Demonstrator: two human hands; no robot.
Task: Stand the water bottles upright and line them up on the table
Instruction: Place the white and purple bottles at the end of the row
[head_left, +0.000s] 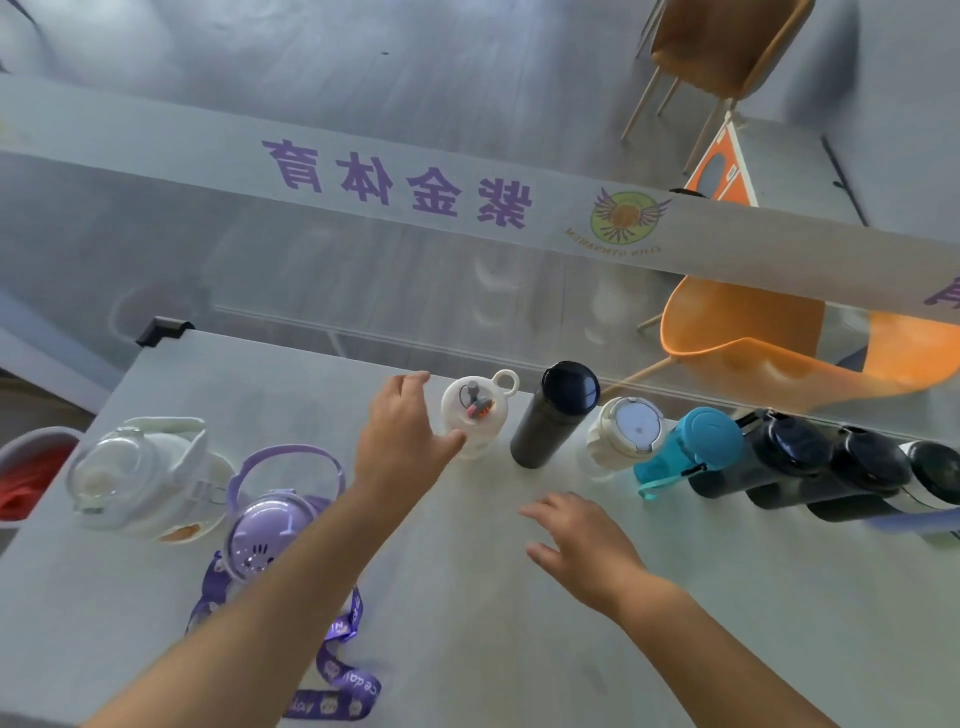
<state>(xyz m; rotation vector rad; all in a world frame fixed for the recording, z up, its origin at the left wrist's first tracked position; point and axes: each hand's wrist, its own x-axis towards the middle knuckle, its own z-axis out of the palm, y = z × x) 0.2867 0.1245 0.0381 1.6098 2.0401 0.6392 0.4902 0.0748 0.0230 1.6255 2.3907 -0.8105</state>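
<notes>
Left hand (405, 436): relaxed, fingers near straight and holding nothing. Its thumb (451, 442) touches the near side of the small white ring-lid bottle (475, 410), and the fingertips sit off to the bottle's left, not wrapped round it. That bottle stands upright at the left end of the row, along the far edge of the table (467, 649).

Right hand (582, 540): spread, empty, low over the table in front of the row.

Row going right: black flask (550, 421), cream bottle (626, 431), teal bottle (691, 452), then dark bottles (789, 462). All are upright.

My read:
- Nudge at the base, not the lid, to square it with the flask.
- Draw the thumb straight back; the bottle looks light and easy to tip.

Not yet in the row: purple bottle (280, 519) and big white bottle (145, 478), both near-left. Can't tell if the white one is upright. The purple strap (337, 675) lies by the left forearm, a snag risk.
</notes>
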